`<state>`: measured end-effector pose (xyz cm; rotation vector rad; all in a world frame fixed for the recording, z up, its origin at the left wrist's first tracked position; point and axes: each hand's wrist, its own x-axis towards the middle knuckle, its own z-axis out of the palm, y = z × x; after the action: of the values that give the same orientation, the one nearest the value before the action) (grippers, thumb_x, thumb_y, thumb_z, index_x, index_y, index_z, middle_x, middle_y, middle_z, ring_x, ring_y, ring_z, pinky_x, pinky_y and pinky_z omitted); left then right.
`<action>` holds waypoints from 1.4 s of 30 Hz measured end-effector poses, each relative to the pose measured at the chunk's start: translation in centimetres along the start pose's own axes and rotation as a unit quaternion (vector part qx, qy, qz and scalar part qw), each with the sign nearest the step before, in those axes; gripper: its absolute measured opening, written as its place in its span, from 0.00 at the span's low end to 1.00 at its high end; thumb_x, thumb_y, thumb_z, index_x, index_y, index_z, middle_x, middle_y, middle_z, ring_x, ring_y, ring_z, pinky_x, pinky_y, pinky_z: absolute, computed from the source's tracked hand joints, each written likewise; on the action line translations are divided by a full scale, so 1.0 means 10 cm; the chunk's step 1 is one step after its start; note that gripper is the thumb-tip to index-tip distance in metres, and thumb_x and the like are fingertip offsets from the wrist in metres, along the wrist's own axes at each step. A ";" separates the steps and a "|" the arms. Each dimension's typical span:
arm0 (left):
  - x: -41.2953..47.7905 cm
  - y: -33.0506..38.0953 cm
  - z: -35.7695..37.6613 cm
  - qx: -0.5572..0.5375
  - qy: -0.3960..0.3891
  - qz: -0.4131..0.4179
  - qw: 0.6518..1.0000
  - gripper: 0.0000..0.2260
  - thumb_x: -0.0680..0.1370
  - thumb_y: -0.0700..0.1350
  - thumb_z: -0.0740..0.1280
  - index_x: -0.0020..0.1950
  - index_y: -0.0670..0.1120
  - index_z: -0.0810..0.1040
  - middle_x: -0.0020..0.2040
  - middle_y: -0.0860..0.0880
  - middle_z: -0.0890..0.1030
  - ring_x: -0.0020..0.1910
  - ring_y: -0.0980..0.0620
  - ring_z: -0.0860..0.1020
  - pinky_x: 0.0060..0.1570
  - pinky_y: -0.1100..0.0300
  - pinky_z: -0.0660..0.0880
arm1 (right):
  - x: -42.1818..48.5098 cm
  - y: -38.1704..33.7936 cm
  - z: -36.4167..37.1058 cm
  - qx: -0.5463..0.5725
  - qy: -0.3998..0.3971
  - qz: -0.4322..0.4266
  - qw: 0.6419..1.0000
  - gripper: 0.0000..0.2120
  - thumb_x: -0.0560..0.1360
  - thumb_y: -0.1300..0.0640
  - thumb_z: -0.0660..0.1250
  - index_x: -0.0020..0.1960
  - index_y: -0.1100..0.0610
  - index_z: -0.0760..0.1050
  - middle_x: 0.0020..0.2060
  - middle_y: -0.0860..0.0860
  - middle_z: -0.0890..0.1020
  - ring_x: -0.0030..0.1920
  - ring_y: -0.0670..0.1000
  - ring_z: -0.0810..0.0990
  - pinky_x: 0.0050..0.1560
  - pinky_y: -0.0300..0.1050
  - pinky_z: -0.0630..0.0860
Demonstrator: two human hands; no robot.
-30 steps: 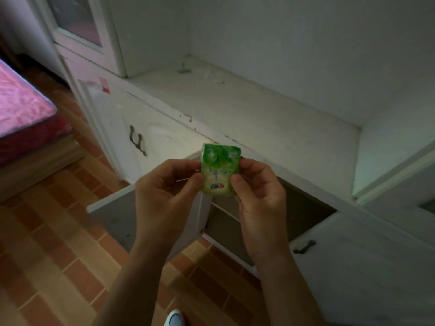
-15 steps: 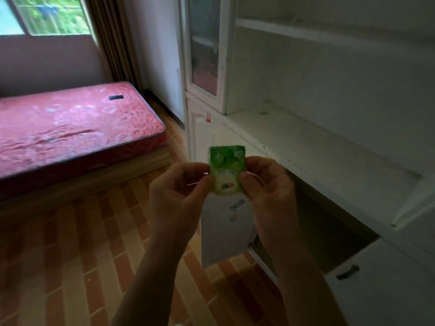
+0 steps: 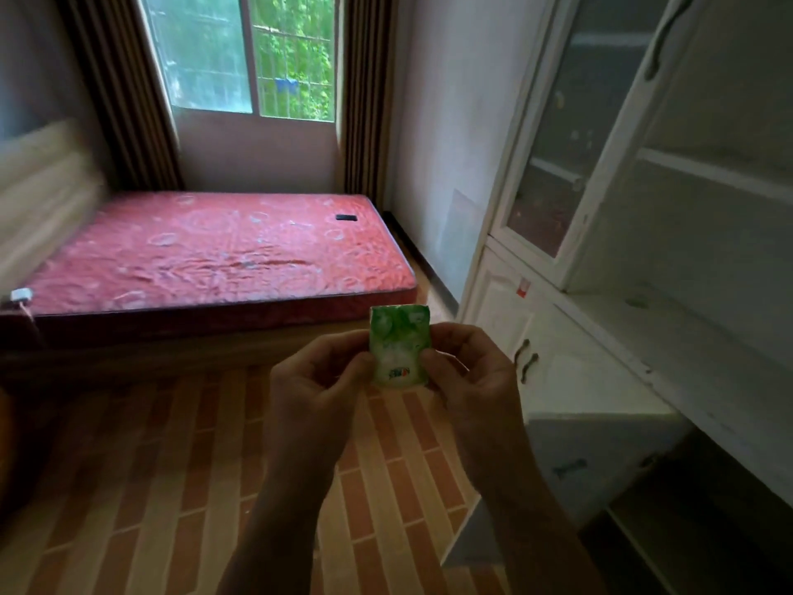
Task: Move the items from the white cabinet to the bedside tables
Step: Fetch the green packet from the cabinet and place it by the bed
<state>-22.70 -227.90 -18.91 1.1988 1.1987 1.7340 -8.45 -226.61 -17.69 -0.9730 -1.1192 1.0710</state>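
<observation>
Green packet: a small green packet is held upright in mid-air between both hands, in front of the bed and left of the white cabinet.
Left hand: the left hand pinches the packet's left edge between thumb and fingers.
Right hand: the right hand pinches its right edge the same way.
White cabinet: the white cabinet stands at right; its lower door hangs open, the dark compartment's contents cannot be made out; the visible open shelves look bare.
Bed: a red mattress carries a small dark object.
Change: half a second ago the cabinet filled more of the view; now the window and whole bed show, and the grip is unchanged.
</observation>
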 end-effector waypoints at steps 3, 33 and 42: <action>0.28 -0.01 -0.49 0.008 0.029 -0.012 0.999 0.09 0.78 0.34 0.68 0.52 0.43 0.86 0.45 0.48 0.88 0.46 0.49 0.86 0.46 0.56 0.83 | 0.12 0.17 0.57 0.000 -0.011 0.014 1.000 0.07 0.76 0.68 0.68 0.53 0.62 0.79 0.45 0.56 0.86 0.47 0.55 0.86 0.49 0.53 0.84; 2.45 -0.54 -2.67 0.140 0.433 -0.010 0.890 0.05 0.75 0.41 0.73 0.50 0.45 0.85 0.45 0.51 0.87 0.45 0.58 0.86 0.37 0.67 0.80 | 2.01 1.51 4.03 0.129 -0.365 0.116 0.915 0.08 0.76 0.70 0.68 0.50 0.60 0.81 0.43 0.54 0.86 0.44 0.51 0.86 0.39 0.42 0.82; 2.95 -0.56 -3.09 0.178 0.494 0.010 0.851 0.07 0.75 0.40 0.73 0.44 0.52 0.84 0.40 0.59 0.86 0.44 0.63 0.85 0.37 0.69 0.80 | 2.33 1.75 4.77 0.143 -0.422 0.138 0.885 0.07 0.77 0.69 0.67 0.52 0.62 0.80 0.47 0.63 0.84 0.44 0.53 0.84 0.44 0.48 0.82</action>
<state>-61.27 -208.71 -19.91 0.4143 2.1672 2.2896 -55.80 -197.06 -21.58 -0.4105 -1.4674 1.9392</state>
